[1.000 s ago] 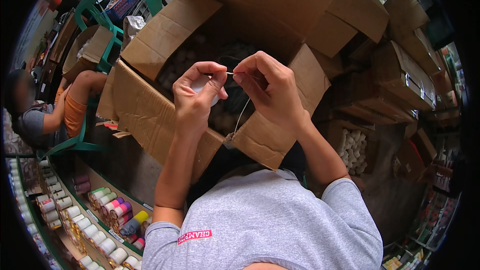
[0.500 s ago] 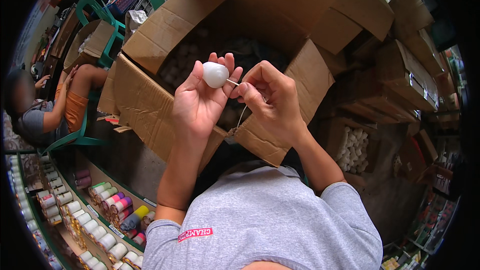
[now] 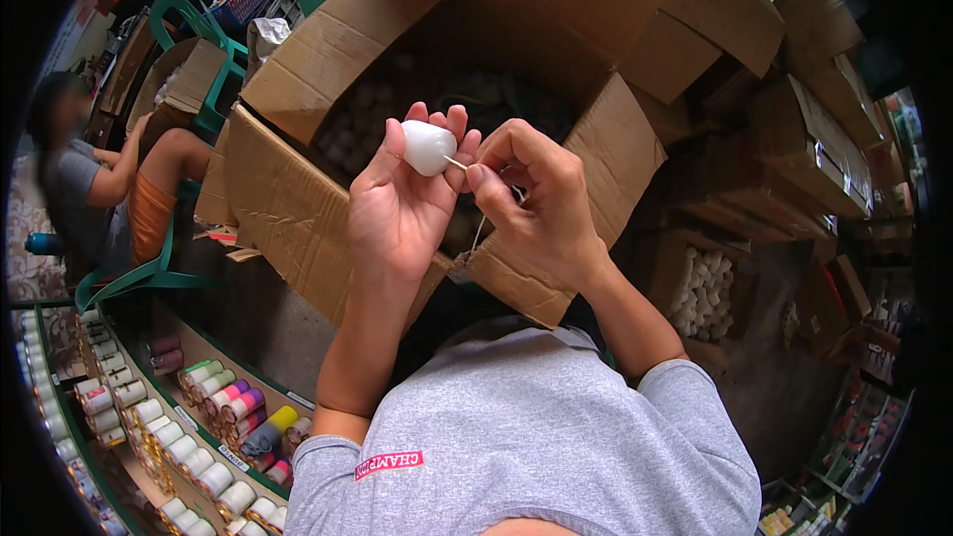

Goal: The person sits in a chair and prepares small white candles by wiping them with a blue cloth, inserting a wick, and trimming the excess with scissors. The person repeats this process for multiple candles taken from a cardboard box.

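Palm up, my left hand (image 3: 399,213) cradles a short, rounded white candle (image 3: 429,148), its fingers curled round the far side. A thin pale wick (image 3: 456,163) sticks out of the candle's end toward the right. My right hand (image 3: 541,189) pinches that wick between thumb and forefinger, its other fingers folded in. Both hands are above a large open cardboard box (image 3: 298,199). Pale rounded pieces (image 3: 362,114) lie inside the box, partly in shadow. A thin string (image 3: 480,233) hangs below my right hand near the box's edge.
Stacked cardboard boxes (image 3: 794,154) stand at the right, with a box of white pieces (image 3: 703,293) on the floor. At lower left, racks hold white and coloured cylinders (image 3: 213,479). Another person (image 3: 99,179) sits on a green chair (image 3: 149,273) at the left.
Both hands keep their hold, with only a slight shift of the candle and wick. The seated person at the left has straightened and moved their arm.
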`<state>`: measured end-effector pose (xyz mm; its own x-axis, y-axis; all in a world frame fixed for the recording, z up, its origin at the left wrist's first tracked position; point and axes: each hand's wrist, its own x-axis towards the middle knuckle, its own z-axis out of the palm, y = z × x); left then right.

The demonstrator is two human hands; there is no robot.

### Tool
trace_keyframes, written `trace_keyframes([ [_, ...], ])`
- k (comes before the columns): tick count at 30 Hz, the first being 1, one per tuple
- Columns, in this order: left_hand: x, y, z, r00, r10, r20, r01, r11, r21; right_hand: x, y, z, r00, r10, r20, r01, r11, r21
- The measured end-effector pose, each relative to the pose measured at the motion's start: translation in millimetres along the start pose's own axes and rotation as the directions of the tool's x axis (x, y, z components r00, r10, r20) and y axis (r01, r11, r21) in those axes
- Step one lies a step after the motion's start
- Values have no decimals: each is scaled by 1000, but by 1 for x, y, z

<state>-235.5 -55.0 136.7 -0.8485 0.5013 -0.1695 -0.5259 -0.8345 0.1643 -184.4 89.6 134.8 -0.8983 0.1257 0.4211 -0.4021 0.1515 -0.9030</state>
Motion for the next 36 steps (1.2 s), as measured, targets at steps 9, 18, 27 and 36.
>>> trace_keyframes([
  [9, -6, -7, -2, 993, 105, 54, -114, 976, 186, 2, -3, 7, 1000, -14, -17, 12, 992, -125],
  [18, -5, -6, -3, 958, 273, 92, -288, 894, 344, -5, 3, 5, 995, 77, -69, -86, 986, -146],
  [27, -10, -17, 4, 954, 180, 239, -291, 749, 595, -5, 10, 11, 985, 166, -48, -147, 952, 267],
  [36, -15, 8, 7, 975, -55, 213, -190, 274, 943, 50, -10, -44, 831, -360, 424, 541, 699, -467],
])
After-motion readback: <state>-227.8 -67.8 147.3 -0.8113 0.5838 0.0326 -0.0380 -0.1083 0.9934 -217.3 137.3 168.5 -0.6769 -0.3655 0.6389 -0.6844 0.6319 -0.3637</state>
